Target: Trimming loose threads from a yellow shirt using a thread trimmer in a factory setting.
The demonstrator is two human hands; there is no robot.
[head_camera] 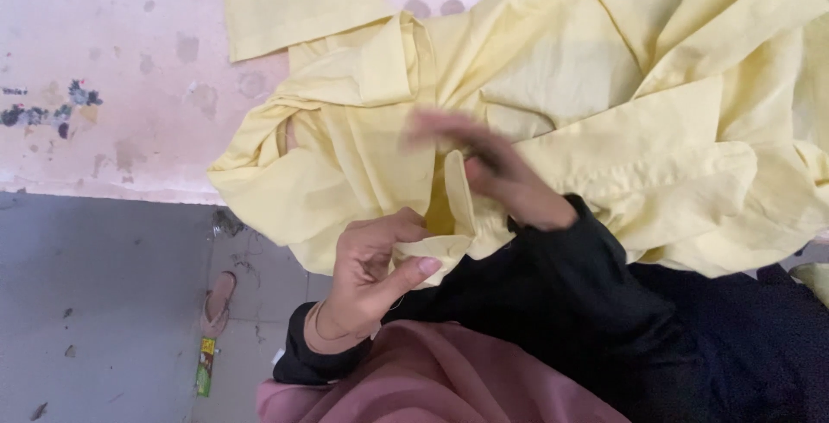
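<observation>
A pale yellow garment (553,86) lies crumpled across the pink tabletop (104,60), filling the centre and right of the frame. At lower centre the left hand (376,272) pinches a folded edge of it. The right hand (492,168), blurred, rests open-fingered on the cloth just above.

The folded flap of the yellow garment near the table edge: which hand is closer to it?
Left. The left hand pinches the folded flap of the yellow garment between thumb and fingers. The right hand, blurred, is above it over the cloth.
</observation>
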